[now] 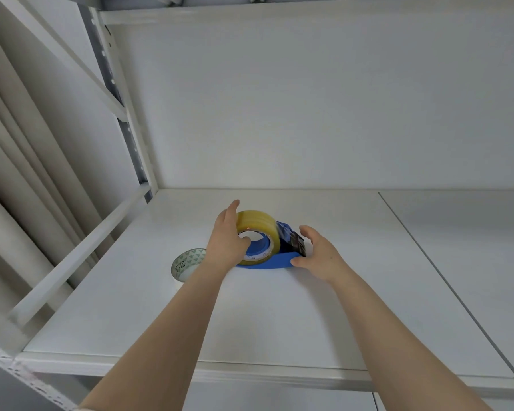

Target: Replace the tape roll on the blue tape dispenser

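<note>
A blue tape dispenser [282, 253] lies on the white shelf [279, 307], with a yellowish clear tape roll [258, 222] seated on its hub. My left hand [227, 241] grips that roll, thumb inside the core and fingers over the left side. My right hand [318, 253] rests against the dispenser's blue handle end, thumb touching it and fingers spread beside the black cutter. A second roll, white with a green triangle-patterned core [186, 262], lies flat on the shelf to the left, partly hidden by my left forearm.
The shelf has a white back wall [309, 114] and a metal upright [131, 137] with a rail along the left edge. A seam [445, 277] splits the shelf board on the right. Pale curtains [18, 158] hang at the far left.
</note>
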